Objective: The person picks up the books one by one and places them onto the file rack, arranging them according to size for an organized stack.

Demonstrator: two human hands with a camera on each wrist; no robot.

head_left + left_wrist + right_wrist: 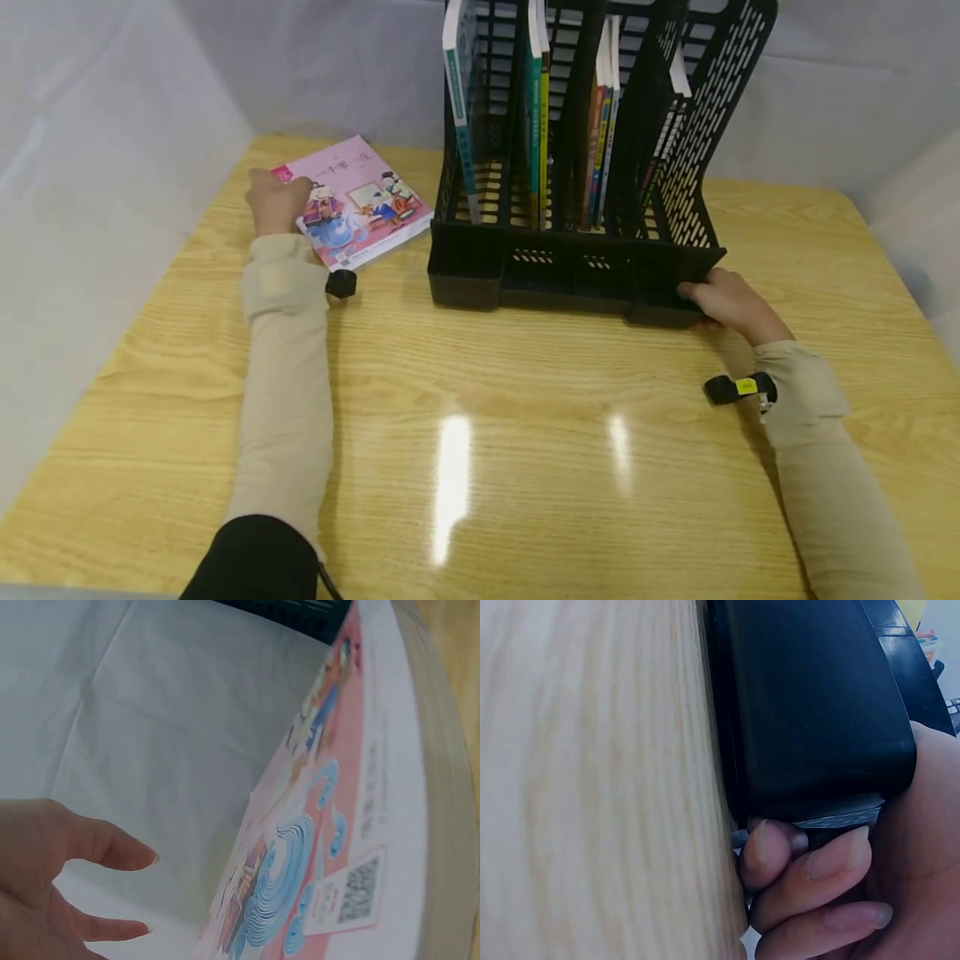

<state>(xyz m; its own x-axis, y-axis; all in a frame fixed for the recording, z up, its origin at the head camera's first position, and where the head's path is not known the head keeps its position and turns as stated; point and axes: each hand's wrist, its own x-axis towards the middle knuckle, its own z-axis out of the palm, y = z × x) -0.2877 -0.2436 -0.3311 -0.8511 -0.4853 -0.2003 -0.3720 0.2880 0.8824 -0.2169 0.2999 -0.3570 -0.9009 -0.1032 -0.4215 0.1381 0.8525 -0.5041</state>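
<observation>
A thick pink picture-covered book point(371, 187) lies flat on the table, left of a black desktop book rack point(566, 287). My left hand point(277, 200) is at the book's left edge. In the left wrist view its thumb and a finger point(112, 847) stand apart, with a gap between them and the book cover point(300, 847). At the rack's front right corner my right hand point(735, 307) grips the frame. Its fingers point(810, 900) curl beneath the black corner point(817, 705) in the right wrist view, and the thumb lies over the front in the head view.
Several thin books stand upright in the rack's slots, including a teal-spined book point(459, 125) at the left and a green-spined one point(535, 133). The wooden table point(525, 392) meets a white cloth backdrop point(352, 67) behind. A camera is strapped at each wrist.
</observation>
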